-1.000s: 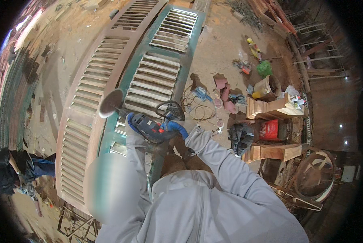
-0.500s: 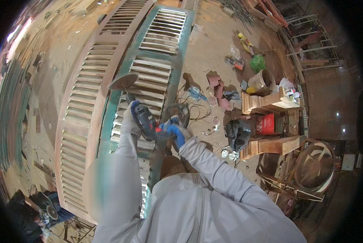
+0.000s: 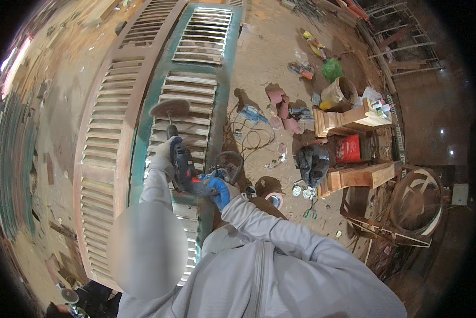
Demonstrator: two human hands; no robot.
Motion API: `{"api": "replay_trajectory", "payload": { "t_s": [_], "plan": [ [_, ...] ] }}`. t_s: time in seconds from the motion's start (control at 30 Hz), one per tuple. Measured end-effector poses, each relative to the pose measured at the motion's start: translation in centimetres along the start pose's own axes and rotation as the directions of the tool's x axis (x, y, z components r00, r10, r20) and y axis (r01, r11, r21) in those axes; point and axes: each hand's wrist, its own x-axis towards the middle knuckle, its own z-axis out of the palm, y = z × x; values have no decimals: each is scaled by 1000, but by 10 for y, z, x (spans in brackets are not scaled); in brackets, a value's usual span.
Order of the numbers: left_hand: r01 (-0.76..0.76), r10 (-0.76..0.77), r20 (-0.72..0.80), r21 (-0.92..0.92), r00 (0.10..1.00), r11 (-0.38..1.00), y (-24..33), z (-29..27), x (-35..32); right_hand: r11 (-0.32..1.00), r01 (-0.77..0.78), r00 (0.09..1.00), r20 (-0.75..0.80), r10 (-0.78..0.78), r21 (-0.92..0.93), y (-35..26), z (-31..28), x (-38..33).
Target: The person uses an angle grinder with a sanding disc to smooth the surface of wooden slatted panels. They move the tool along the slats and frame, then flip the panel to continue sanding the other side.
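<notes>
Left hand (image 3: 162, 156) fingers clamped on sander (image 3: 180, 161) body; right hand (image 3: 221, 191) fingers wrapped round its rear grip. Sanding disc (image 3: 170, 108) at 12 o'clock of hands, over green shutter (image 3: 195, 85). Pale shutter (image 3: 108, 138) at 9 o'clock. Wooden crates (image 3: 349, 122) at 3 o'clock.

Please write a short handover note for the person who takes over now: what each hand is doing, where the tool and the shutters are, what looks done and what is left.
Left hand: gripping the front of the power drill.
Right hand, in a blue glove: holding the rear handle of the same drill.
The drill carries a round sanding disc, which is over the slats of the green-framed shutter. Whether it touches them cannot be told.
A second, bare wood shutter lies beside it, on the person's left.
Done: the slats look mostly pale.
Left: the frame is still green.
Loose cables lie on the floor to the right.
</notes>
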Motion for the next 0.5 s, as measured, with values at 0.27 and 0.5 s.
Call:
{"api": "replay_trajectory", "payload": {
  "t_s": [0.27, 0.5],
  "plan": [
    [-64, 62, 53, 28, 997, 998, -8, 29, -33, 988, 94, 995, 29, -98, 119, 9, -14, -4],
    [-79, 70, 87, 114, 994, 990, -24, 47, -31, 983, 147, 989, -1, -148, 109, -2, -31, -18]
  ]
}}
